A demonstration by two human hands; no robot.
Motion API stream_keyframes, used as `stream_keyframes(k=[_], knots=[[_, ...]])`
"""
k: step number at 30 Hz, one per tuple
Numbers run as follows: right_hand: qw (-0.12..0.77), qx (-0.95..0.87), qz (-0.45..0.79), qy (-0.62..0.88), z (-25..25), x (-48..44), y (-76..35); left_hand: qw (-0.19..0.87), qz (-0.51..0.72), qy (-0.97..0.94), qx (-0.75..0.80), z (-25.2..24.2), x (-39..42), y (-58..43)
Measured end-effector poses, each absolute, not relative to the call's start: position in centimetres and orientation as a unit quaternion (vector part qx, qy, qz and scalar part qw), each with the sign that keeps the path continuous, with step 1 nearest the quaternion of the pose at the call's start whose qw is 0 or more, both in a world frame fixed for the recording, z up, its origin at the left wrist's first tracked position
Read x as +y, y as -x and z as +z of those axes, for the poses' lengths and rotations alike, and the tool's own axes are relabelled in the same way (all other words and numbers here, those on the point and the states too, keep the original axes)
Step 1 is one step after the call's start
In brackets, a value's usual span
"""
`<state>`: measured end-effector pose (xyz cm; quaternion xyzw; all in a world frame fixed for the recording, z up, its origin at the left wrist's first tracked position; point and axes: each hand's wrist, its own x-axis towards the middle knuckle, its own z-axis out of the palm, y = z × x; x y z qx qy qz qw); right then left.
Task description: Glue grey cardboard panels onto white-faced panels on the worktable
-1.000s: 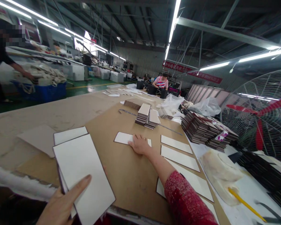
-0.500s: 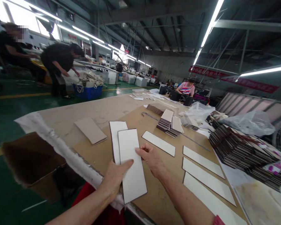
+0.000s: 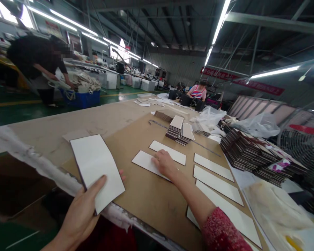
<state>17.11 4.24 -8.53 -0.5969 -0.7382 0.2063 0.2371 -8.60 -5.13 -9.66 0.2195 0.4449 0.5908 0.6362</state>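
My left hand (image 3: 83, 204) grips a white rectangular panel (image 3: 95, 158) with dark edges, thumb on top and fingers underneath; the panel bends slightly. Whether more panels lie beneath it I cannot tell. My right hand (image 3: 164, 163) is on another white dark-edged panel (image 3: 143, 159) flat on the table, its fingers bent against the surface and the thumb hidden. Just beyond lies a similar panel (image 3: 170, 152), parallel to it. Further right, more white panels (image 3: 217, 184) are laid out in a row, partly behind my right forearm.
Small stacks of panels (image 3: 176, 123) stand mid-table beside a metal ruler (image 3: 206, 148). At right are a large dark-edged pile (image 3: 251, 153) and plastic sheeting (image 3: 259, 123). A co-worker (image 3: 197, 91) sits at the far end; another bends over a blue bin (image 3: 81, 99).
The two panels have come apart: my left hand has moved left with one, while my right hand has brought the other onto the table. My view has shifted slightly right.
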Motion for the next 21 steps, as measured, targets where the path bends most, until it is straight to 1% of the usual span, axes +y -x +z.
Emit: stream_keyframes(k=[3, 6, 8, 11, 13, 14, 18, 19, 21], knots=[[0.185, -0.763, 0.181, 0.592, -10.7, 2.3, -15.6, 0.641, 0.589, -0.226, 0.437, -10.2, -5.0, 8.7], [0.151, -0.767, 0.177, 0.598, -11.8, 1.4, -15.8, 0.648, 0.585, -0.223, 0.434, -10.4, -4.6, 8.4], [0.146, -0.761, 0.173, 0.608, -11.7, 1.3, -16.3, 0.650, 0.588, -0.215, 0.431, -10.6, -4.3, 8.0], [0.167, -0.755, 0.156, 0.615, -10.4, 1.3, -16.1, 0.665, 0.580, -0.216, 0.418, -10.6, -4.3, 7.0], [0.213, -0.747, 0.180, 0.603, -9.1, 1.0, -14.8, 0.666, 0.569, -0.226, 0.425, -10.5, -4.4, 6.1], [0.254, -0.732, 0.225, 0.591, -8.4, 0.7, -13.9, 0.659, 0.566, -0.235, 0.437, -10.3, -4.5, 5.5], [0.441, -0.568, 0.493, 0.490, -6.0, -0.9, -10.4, 0.623, 0.541, -0.285, 0.488, -9.4, -5.2, 3.8], [0.466, -0.531, 0.528, 0.471, -5.8, -1.1, -10.0, 0.621, 0.533, -0.290, 0.497, -9.2, -5.4, 3.5], [0.491, -0.482, 0.559, 0.463, -5.8, -1.4, -9.7, 0.630, 0.524, -0.290, 0.494, -9.1, -5.7, 3.4]])
